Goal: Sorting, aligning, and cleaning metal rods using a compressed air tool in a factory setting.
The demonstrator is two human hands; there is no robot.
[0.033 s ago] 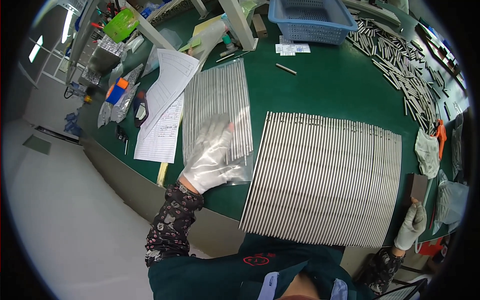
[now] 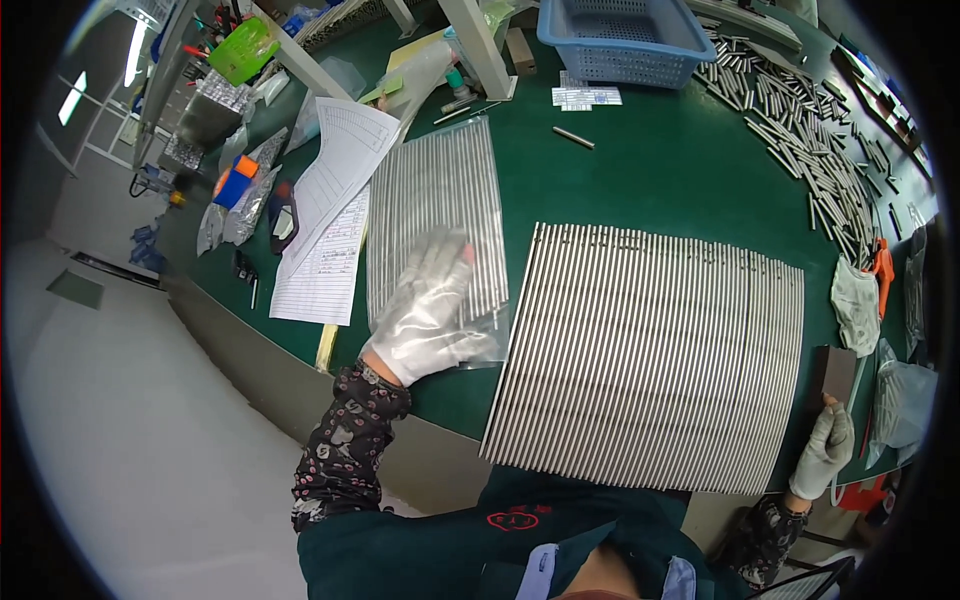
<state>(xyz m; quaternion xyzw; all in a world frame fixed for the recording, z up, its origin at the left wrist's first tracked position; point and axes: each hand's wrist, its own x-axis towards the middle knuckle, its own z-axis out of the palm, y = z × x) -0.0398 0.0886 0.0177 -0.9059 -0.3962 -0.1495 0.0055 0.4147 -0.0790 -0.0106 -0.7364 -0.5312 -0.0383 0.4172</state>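
My left hand [image 2: 430, 310], in a white glove, lies flat with fingers spread on a clear plastic bag of thin metal rods [image 2: 440, 200] at the table's front left. Beside it, a wide row of metal rods [image 2: 650, 350] is laid side by side on the green table [image 2: 660, 170]. My right hand [image 2: 825, 445], also gloved, grips a dark flat block [image 2: 835, 372] held upright against the right end of that row.
A blue basket [image 2: 625, 35] stands at the back. Loose rods [image 2: 800, 110] are heaped at the back right, and a single rod [image 2: 573, 137] lies apart. Printed sheets [image 2: 335, 200] lie left of the bag. White cloth [image 2: 855, 300] and an orange tool [image 2: 882, 265] sit right.
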